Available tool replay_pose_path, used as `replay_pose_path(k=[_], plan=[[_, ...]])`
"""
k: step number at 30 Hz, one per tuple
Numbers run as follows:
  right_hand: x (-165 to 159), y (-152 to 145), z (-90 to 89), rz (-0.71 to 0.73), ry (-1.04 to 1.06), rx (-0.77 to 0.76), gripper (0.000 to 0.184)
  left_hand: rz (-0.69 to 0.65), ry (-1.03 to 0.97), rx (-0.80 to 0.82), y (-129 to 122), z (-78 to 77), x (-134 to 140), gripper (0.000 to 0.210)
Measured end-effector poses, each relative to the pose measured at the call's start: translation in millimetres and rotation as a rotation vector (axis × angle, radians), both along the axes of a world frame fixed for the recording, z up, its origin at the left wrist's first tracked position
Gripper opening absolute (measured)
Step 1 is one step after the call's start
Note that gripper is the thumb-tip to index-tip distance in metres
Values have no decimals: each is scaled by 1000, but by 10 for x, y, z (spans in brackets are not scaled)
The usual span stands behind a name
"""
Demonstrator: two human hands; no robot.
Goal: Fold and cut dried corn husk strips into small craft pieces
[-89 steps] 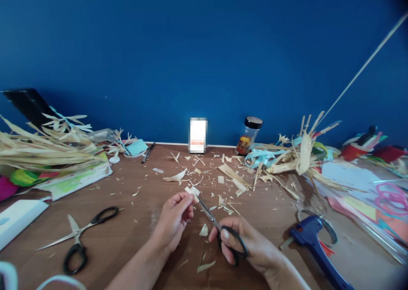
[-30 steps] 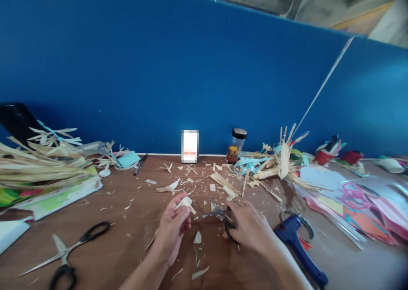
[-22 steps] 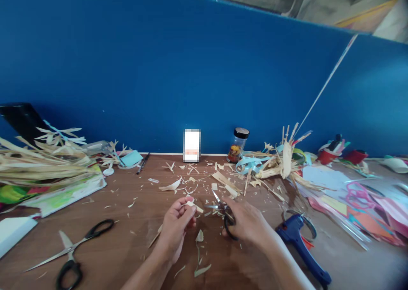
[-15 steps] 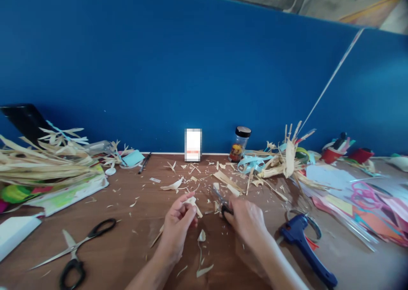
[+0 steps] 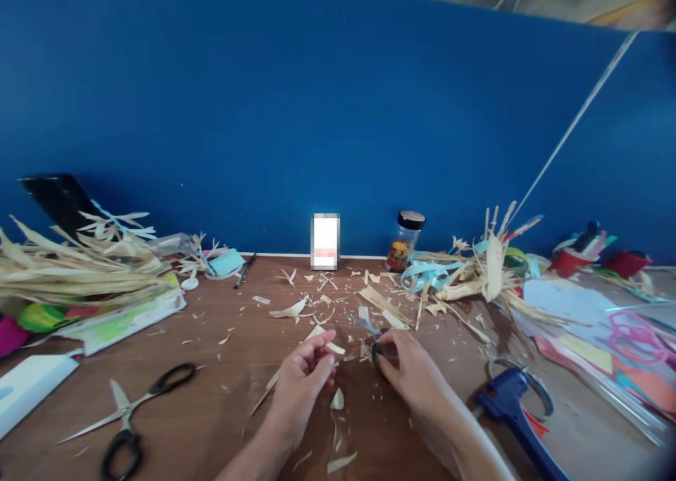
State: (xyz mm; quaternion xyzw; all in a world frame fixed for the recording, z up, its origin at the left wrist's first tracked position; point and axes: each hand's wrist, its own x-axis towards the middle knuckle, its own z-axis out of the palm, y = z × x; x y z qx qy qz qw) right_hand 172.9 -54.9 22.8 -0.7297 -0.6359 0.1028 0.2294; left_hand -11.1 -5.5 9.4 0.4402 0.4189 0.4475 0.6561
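Near the middle of the brown table, my left hand [image 5: 309,372] pinches a small pale strip of dried husk [image 5: 334,348] between thumb and fingers. To its right, my right hand [image 5: 409,361] grips a small pair of scissors [image 5: 374,336] by the dark handles, blades pointing away from me and to the left. Some of the handle is hidden by the fingers. The scissors and the husk strip are apart. Loose husk scraps [image 5: 338,399] lie between my forearms, and a longer husk piece [image 5: 380,302] rests beyond the scissors.
Larger black-handled scissors [image 5: 125,410] lie open at left, below a heap of dried husks [image 5: 79,270]. A blue glue gun [image 5: 515,410] is at right beside a tape roll [image 5: 543,389]. A black-lidded jar [image 5: 404,241] and blue ribbon [image 5: 427,273] stand near the blue partition [image 5: 264,115].
The husk strip in my left hand has turned from steep to nearly level. My right hand still holds the small scissors, and the whole view has shifted slightly.
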Motion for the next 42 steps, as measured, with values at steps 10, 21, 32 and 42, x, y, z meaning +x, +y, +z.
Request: replay_pose_path(k=[10, 21, 32, 42], plan=[[-88, -24, -94, -199, -327, 4, 13, -25, 119, 13, 21, -42, 3, 28], [-31, -3, -80, -156, -261, -9, 17, -21, 213, 263, 21, -62, -11, 22], [-84, -7, -26, -238, -340, -32, 14, -125, 177, 121, -17, -40, 2, 27], [28, 15, -97, -68, -122, -15, 15, -153, 143, 54, -26, -31, 24, 20]])
